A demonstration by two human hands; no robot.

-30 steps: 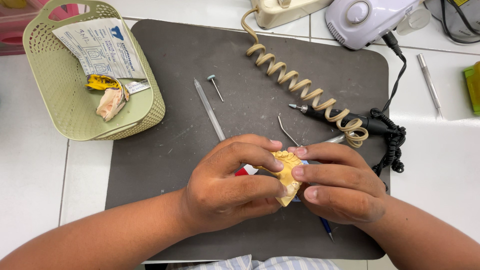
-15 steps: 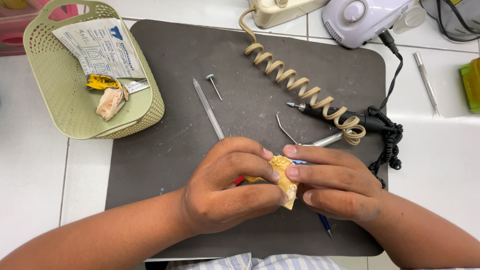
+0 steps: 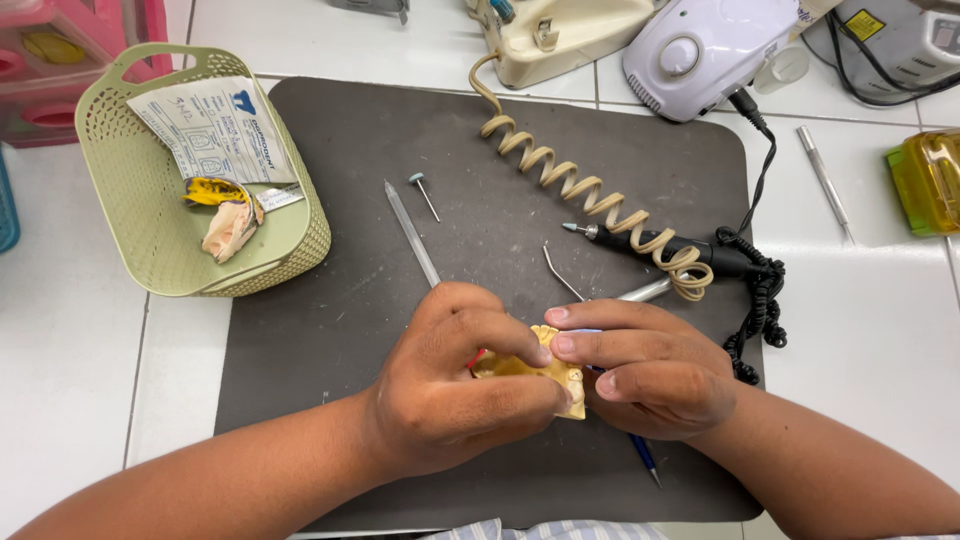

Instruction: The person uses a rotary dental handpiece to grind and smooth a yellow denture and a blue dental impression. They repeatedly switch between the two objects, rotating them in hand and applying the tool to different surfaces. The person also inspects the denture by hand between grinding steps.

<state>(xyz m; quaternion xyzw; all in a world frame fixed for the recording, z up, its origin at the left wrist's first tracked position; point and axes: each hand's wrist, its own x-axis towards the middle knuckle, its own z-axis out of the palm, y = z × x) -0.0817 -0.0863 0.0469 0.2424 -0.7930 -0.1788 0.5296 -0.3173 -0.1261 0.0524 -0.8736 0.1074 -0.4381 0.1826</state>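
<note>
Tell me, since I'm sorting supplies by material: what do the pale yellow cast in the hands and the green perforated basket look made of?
Pale yellow cast: probably dental stone or plaster, with a matte, chalky surface. Green perforated basket: apparently moulded plastic, smooth, with uniform holes.

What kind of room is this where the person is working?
It looks like a dental lab workbench. Both hands, left hand and right hand, hold a yellow plaster tooth model over a dark work mat. A small handheld grinding tool on a coiled cord and thin metal picks lie nearby.
</note>
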